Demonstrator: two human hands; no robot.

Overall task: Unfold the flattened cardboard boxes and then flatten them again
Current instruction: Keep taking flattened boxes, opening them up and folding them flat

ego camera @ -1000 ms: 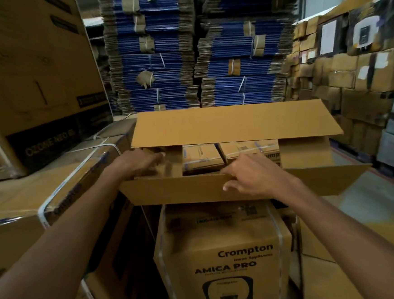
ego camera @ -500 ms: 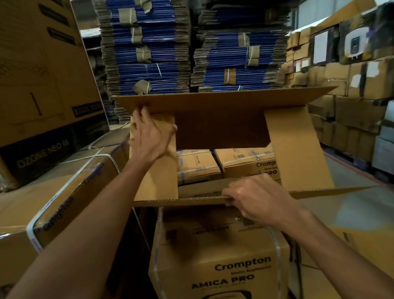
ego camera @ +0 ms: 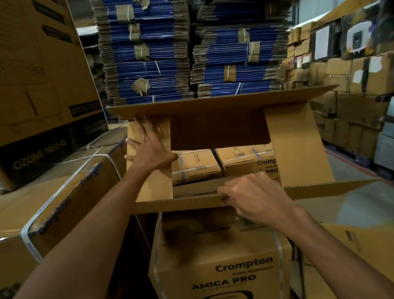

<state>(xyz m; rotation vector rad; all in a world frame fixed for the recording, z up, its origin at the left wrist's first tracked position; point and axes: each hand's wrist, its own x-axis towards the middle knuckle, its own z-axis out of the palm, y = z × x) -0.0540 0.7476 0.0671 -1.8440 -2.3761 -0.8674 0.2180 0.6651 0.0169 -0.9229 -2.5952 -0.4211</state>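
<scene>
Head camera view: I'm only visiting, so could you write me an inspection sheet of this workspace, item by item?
Surface: no table seen; a sealed Crompton carton stands under the work.
Job's things: one cardboard box, unfolded, with its flaps open.
Clutter: strapped carton at left, with an OZONE NEO carton behind it.
Grippers: left hand lies flat on the left side flap; right hand grips the near flap by its edge.
Cables: nothing seen.
Surroundings: stacks of flattened blue boxes behind; wall of cartons at right.
</scene>
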